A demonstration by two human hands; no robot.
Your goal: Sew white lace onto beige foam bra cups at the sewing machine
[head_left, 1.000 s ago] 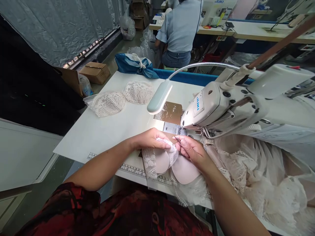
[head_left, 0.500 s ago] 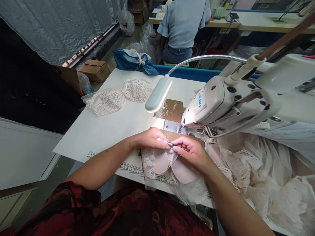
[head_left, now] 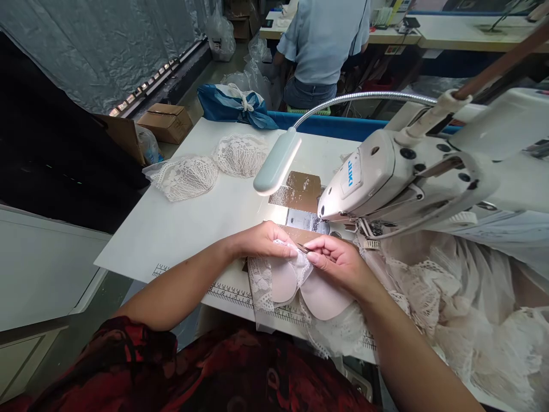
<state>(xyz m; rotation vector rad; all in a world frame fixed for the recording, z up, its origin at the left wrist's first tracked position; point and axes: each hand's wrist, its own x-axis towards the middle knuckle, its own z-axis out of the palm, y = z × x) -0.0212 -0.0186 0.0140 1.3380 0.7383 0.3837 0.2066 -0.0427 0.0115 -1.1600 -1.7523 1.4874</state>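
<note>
A pale pink bra with smooth cups and lace sides hangs over the table's front edge. My left hand is closed on its top middle edge, thumb over the lace. My right hand pinches a small pointed metal tool, perhaps tweezers or thread snips. Its tip points left toward my left fingertips, just above the lace. Most of the tool is hidden in my right fingers. Just beyond the hands is the sewing machine's metal plate.
A white sewing machine stands at the right, with a lamp on a bendy neck. Two lace cups lie on the white table. Lace fabric is heaped at the right. A person sits beyond.
My hands have drawn slightly apart, and the tool's tip has come away from the fabric edge. More of the lace between the cups shows now. The view has shifted a little.
</note>
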